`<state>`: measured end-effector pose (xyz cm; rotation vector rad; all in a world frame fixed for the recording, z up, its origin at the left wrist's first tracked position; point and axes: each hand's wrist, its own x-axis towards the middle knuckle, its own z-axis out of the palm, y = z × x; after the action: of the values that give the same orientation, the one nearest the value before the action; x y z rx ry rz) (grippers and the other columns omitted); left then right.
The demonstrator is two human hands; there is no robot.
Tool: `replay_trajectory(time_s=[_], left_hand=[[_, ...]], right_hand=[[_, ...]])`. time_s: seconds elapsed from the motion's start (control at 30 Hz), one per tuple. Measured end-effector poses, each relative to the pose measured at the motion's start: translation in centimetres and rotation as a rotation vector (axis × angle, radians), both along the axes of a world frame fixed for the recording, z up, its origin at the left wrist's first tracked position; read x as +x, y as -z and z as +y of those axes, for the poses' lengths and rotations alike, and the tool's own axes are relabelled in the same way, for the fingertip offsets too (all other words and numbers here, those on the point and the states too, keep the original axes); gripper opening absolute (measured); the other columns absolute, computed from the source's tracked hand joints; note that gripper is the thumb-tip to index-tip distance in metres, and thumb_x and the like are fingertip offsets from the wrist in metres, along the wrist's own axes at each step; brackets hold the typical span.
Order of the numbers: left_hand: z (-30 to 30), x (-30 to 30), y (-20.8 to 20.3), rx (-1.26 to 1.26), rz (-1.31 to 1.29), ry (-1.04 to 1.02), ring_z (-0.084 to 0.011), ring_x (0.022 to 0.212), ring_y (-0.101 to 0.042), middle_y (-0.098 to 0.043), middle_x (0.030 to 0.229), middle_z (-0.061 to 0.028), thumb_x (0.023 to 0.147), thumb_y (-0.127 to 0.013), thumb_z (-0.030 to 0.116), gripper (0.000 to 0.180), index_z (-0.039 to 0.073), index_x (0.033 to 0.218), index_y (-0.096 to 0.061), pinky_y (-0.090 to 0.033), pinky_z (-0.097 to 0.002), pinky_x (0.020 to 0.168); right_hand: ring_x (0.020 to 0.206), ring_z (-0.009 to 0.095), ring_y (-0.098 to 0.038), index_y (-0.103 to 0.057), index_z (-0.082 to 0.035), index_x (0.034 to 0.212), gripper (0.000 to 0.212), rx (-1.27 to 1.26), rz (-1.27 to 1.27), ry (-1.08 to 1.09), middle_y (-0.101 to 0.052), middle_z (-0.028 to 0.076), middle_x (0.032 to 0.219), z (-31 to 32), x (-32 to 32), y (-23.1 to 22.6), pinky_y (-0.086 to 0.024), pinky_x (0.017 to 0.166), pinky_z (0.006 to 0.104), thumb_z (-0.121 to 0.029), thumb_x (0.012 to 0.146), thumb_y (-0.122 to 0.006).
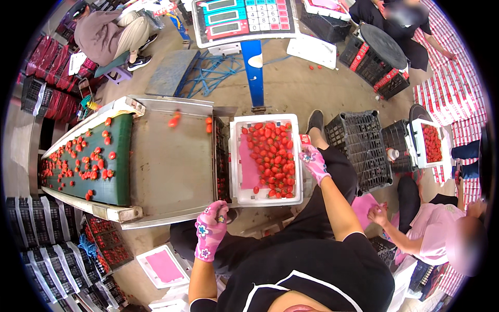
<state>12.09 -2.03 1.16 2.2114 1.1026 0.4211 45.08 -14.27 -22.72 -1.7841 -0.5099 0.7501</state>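
A white foam box [265, 203] lined with pink sheet stands before me, heaped with small red tomatoes [270, 158] toward its right side. My right hand [315, 162], in a pink flowered glove, is bent against the box's right rim. A small red and white piece [305, 139] shows at its fingertips; whether they pinch it I cannot tell. My left hand [210, 229], gloved alike, is closed near the box's lower left corner, beside the metal chute [171, 177]. What its curled fingers hold, if anything, is hidden. A few tomatoes lie on the chute, some blurred.
A green conveyor belt [119, 171] with scattered tomatoes meets the chute at left. Beyond the box stands a scale [244, 23] on a blue post. Black crates [358, 151] are at right, and a lined foam tray [165, 265] lies lower left. Other people sit around.
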Motion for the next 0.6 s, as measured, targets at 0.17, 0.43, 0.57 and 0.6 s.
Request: replay_trajectory(time_s=[0.17, 0.43, 0.57, 0.6], left_hand=[[0.6, -1.0, 0.5, -0.007, -0.015, 0.010, -0.0288, 0.079, -0.067, -0.067, 0.083, -0.0130, 0.081, -0.059, 0.002, 0.020, 0.010, 0.099, -0.064, -0.053, -0.0349, 0.068], [1.2, -1.4, -0.4, -0.173, -0.051, -0.053, -0.0281, 0.077, -0.067, -0.068, 0.080, -0.0122, 0.085, -0.058, 0.011, 0.015, 0.010, 0.100, -0.063, -0.052, -0.0342, 0.067], [1.6, -0.4, 1.1, -0.180, -0.125, -0.018, -0.0270, 0.076, -0.067, -0.068, 0.080, -0.0126, 0.086, -0.059, 0.012, 0.015, 0.010, 0.100, -0.064, -0.052, -0.0334, 0.067], [1.5, -0.6, 1.2, -0.170, -0.129, -0.021, -0.0269, 0.076, -0.067, -0.068, 0.080, -0.0127, 0.086, -0.059, 0.012, 0.016, 0.010, 0.101, -0.064, -0.052, -0.0333, 0.067]], right_hand=[[0.093, 0.017, -0.061, -0.057, -0.001, 0.113, 0.030, -0.081, -0.082, -0.093, -0.062, 0.009, 0.102, -1.1, 0.9, -4.8, -0.048, 0.081, 0.0280, -0.009, 0.085, -0.062], [0.094, 0.022, -0.063, -0.059, -0.006, 0.110, 0.027, -0.285, -0.423, -0.001, -0.065, 0.013, 0.101, -3.9, 6.1, -10.8, -0.049, 0.081, 0.0305, -0.011, 0.084, -0.060], [0.081, 0.016, -0.062, -0.060, -0.008, 0.109, 0.023, -0.129, 0.131, 0.084, -0.065, 0.003, 0.093, -7.5, 10.8, -4.6, -0.049, 0.072, 0.0287, -0.014, 0.087, -0.060], [0.078, 0.015, -0.062, -0.060, -0.008, 0.109, 0.022, -0.122, 0.322, 0.097, -0.065, 0.002, 0.091, -7.1, 10.8, -5.1, -0.048, 0.070, 0.0288, -0.015, 0.088, -0.060]])
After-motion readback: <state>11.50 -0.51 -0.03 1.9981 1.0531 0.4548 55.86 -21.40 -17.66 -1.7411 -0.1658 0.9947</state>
